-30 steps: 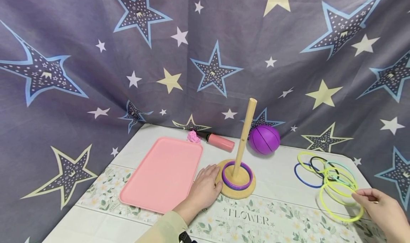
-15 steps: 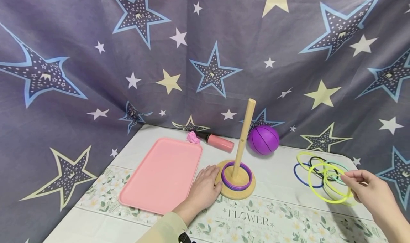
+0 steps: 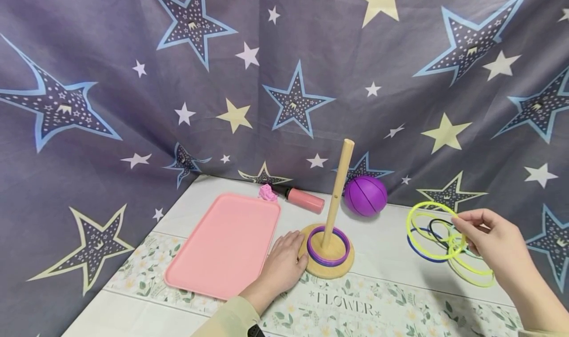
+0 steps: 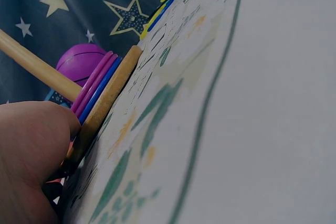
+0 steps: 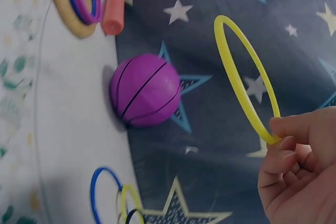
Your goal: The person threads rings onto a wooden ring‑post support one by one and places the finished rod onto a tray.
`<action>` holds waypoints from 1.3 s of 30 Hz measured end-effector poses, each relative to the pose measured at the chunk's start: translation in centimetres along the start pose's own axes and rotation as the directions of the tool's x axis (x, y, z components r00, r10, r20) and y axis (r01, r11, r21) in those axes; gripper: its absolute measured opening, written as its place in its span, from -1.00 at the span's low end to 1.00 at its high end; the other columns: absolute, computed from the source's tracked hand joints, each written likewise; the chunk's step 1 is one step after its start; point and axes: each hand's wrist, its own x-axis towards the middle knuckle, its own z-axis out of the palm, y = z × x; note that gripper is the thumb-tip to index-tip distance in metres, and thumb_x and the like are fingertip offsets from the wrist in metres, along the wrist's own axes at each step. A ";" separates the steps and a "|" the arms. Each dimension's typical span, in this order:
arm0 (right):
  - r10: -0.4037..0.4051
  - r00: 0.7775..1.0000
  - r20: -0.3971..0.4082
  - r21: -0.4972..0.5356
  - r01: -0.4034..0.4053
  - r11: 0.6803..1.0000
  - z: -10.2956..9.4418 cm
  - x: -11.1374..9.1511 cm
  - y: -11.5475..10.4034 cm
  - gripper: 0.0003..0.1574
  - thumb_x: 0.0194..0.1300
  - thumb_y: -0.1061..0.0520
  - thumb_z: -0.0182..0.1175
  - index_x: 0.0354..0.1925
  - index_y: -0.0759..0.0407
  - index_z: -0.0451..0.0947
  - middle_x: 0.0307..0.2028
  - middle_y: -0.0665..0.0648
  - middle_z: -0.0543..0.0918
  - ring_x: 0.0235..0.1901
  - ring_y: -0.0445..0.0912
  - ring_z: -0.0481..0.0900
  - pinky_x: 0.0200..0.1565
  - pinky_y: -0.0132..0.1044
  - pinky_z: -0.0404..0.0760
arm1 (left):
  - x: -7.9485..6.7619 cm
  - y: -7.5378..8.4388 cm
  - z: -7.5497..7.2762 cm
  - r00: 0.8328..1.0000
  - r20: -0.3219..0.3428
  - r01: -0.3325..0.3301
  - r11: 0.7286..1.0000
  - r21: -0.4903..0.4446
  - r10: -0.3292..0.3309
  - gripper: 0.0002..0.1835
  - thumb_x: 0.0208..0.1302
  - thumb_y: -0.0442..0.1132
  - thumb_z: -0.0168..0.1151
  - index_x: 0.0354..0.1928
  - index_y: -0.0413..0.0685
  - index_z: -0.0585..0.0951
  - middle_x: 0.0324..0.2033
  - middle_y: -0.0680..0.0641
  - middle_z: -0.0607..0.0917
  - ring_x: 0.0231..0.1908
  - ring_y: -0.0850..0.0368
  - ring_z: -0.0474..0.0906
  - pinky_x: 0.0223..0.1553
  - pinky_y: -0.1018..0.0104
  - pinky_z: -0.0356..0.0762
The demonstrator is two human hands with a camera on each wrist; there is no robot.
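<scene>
Between thumb and fingers of my right hand (image 3: 495,240) a yellow ring (image 5: 236,80) is pinched by its edge. In the head view it hangs raised and tilted over several loose rings on the table. My left hand (image 3: 281,262) lies flat with extended fingers on the table, thumb side touching the round wooden base (image 3: 327,273). An upright wooden pole (image 3: 338,193) rises from that base. Purple rings (image 4: 93,85) encircle the pole's foot, stacked over a blue ring (image 4: 102,88) that lies on the base.
Loose rings at the right include a blue ring (image 3: 426,257), a black ring (image 3: 433,231) and other yellow ones. A purple ball (image 3: 366,196), a coral pump (image 3: 306,200) and a pink crumpled piece (image 3: 268,192) lie at the back. A pink tray (image 3: 226,248) is at the left.
My right hand has lifted the yellow ring from the loose rings and brought it up and leftward. The left hand stays at the base.
</scene>
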 end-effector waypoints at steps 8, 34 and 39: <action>-0.093 0.996 -0.001 0.141 0.092 0.986 0.5 0.8 -3.5 -0.77 0.63 0.02 0.35 0.06 0.13 0.65 -0.42 -0.02 0.62 -0.53 -0.07 0.46 -0.57 -0.22 0.45 | -0.1 0.0 0.0 1.000 0.000 -0.001 1.000 -0.002 0.001 -0.40 0.62 -0.14 0.20 0.54 -0.35 0.48 0.54 -0.36 0.47 0.59 -0.32 0.30 0.67 -0.21 0.12; -0.281 0.959 0.021 0.494 0.235 0.837 3.9 2.6 -13.5 -0.75 0.51 0.17 0.46 0.03 0.28 0.68 -0.43 0.05 0.57 -0.53 -0.10 0.42 -0.55 -0.35 0.47 | -0.2 0.1 -0.2 1.000 -0.014 -0.010 1.000 -0.003 0.010 -0.40 0.60 -0.17 0.24 0.53 -0.36 0.50 0.52 -0.37 0.49 0.58 -0.31 0.33 0.65 -0.21 0.16; -0.294 0.956 0.019 0.512 0.243 0.824 4.9 3.0 -15.0 -0.78 0.50 0.18 0.47 -0.01 0.27 0.69 -0.44 0.05 0.56 -0.54 -0.11 0.42 -0.55 -0.37 0.46 | -0.2 0.1 -0.1 1.000 -0.014 -0.013 1.000 -0.004 0.013 -0.40 0.60 -0.17 0.22 0.53 -0.36 0.50 0.53 -0.37 0.48 0.58 -0.33 0.32 0.65 -0.22 0.16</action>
